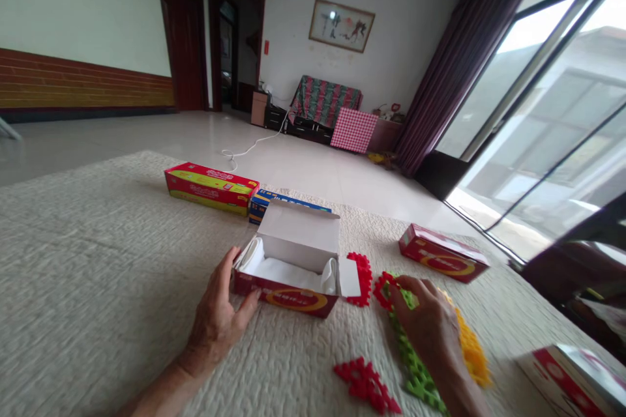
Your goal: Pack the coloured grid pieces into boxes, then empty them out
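Observation:
In front of me an open dark red carton sits on the quilted cover, its lid raised and a side flap folded out. White material lines its inside. My left hand grips the carton's left end, thumb on the front and fingers along the side. My right hand is right of the carton, its fingertips closed on a red notched plastic piece. Beneath that hand lie green notched pieces and yellow ones. More red pieces lie by the flap, and a red cluster lies nearer me.
Behind the carton stand a red and yellow box and a blue box. Another dark red box lies at right, with a white and red box at the lower right. A white cable crosses the floor beyond.

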The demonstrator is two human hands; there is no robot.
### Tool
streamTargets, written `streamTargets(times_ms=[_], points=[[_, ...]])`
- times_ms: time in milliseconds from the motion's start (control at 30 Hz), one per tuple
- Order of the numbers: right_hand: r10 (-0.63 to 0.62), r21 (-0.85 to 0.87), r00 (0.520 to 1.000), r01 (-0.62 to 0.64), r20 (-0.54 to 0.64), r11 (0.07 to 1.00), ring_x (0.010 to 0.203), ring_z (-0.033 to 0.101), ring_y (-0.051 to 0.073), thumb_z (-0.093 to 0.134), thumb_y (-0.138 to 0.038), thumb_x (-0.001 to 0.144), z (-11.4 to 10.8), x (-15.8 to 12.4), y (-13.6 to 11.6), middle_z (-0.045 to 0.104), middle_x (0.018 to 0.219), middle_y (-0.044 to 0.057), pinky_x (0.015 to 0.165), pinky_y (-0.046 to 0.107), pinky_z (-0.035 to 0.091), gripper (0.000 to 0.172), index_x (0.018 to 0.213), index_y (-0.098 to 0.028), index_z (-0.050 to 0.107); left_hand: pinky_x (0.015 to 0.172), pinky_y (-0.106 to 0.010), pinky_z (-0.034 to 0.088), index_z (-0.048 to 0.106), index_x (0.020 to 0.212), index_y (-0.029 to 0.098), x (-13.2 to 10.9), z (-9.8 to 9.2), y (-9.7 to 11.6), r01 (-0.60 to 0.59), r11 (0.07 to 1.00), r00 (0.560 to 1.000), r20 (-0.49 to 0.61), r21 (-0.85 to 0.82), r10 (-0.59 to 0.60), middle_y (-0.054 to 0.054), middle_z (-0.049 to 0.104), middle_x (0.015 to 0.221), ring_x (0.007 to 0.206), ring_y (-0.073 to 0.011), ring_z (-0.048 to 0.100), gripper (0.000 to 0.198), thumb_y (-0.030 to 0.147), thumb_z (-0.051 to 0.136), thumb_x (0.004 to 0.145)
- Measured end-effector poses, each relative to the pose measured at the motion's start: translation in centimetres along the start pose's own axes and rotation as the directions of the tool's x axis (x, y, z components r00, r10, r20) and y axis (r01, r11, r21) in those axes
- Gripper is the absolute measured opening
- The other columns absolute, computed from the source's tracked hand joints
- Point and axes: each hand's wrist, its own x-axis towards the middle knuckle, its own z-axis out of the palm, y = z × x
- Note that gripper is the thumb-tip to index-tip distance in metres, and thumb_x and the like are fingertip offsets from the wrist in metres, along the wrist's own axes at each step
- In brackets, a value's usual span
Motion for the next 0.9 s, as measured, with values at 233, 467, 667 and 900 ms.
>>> streamTargets(times_ms=[233,467,667,900], points=[[-0.156,0.250,0.986,0.138,0.052,0.958,0.077,0.066,0.019,0.058,-0.036,0.082,-1.7,3.9,-8.7,0.071,0.086,0.005,0.072,0.031,0.045,0.020,0.086,-0.023,0.072,0.106,-0.048,0.047,0.034,0.147,0.014,-0.2,0.1,0.0,0.048,0.999,0.999,0.020,-0.018,-0.048,-0.019,0.052,0.142,0.130,-0.0320,0.053,0.071,0.037,0.060,0.085],[-0.298,0.082,0.845,0.293,0.445,0.953,0.073,0.065,0.016,0.057,-0.023,0.082,2.0,4.0,-18.0,0.071,0.088,0.006,0.060,0.027,0.037,0.017,0.083,-0.021,0.073,0.104,-0.048,0.049,0.034,0.145,0.012,-0.3,0.4,-0.1,0.008,1.000,1.000,0.005,-0.001,-0.008,-0.022,0.051,0.142,0.130,-0.0314,0.053,0.068,0.034,0.058,0.086],[-0.273,0.039,0.807,0.297,0.525,0.954,0.063,0.066,0.020,0.057,-0.016,0.077,3.8,3.7,-20.0,0.072,0.070,0.011,0.051,0.028,0.031,0.019,0.072,-0.019,0.075,0.101,-0.048,0.051,0.032,0.146,0.014,-0.4,0.7,-0.3,-0.037,0.999,0.999,-0.026,0.001,0.037,-0.022,0.051,0.142,0.130,-0.0316,0.053,0.068,0.028,0.057,0.085],[-0.267,0.043,0.795,0.292,0.545,0.955,0.061,0.067,0.022,0.061,-0.017,0.074,5.2,4.0,-20.8,0.073,0.069,0.016,0.051,0.028,0.032,0.015,0.072,-0.015,0.075,0.102,-0.048,0.051,0.032,0.147,0.014,-0.4,0.7,-0.2,-0.048,0.999,0.998,-0.035,-0.009,0.048,-0.022,0.051,0.142,0.130,-0.0318,0.053,0.068,0.025,0.057,0.085]])
